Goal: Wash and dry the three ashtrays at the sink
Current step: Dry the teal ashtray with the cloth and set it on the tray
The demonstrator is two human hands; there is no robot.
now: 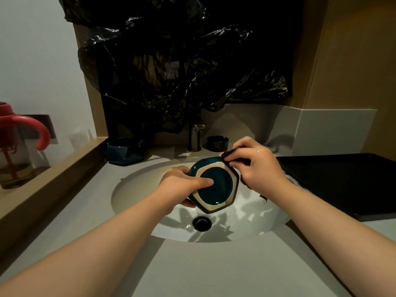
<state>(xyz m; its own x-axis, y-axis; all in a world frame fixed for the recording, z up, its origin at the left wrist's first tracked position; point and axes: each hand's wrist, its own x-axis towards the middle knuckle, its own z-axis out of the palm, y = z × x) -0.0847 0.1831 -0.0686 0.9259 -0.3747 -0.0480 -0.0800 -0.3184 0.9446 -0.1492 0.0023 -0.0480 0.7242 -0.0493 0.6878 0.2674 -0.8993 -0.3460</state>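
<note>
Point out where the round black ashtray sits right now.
In the head view the round black ashtray sits on the countertop behind the basin, just right of the faucet and beyond the right hand.

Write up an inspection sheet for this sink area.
Surface: grey counter, white sink, black drain.
Job's things: hexagonal ashtray held over the sink; blue faceted ashtray left of the tap, black round ashtray right of it; dark cloth.
Clutter: red-handled cup on the left ledge; black tray at right.
Hands: left hand grips the hexagonal ashtray; right hand pinches the dark cloth at its rim.
Cables: nothing seen.
Surroundings: black plastic sheet on the wall behind the tap.
</note>
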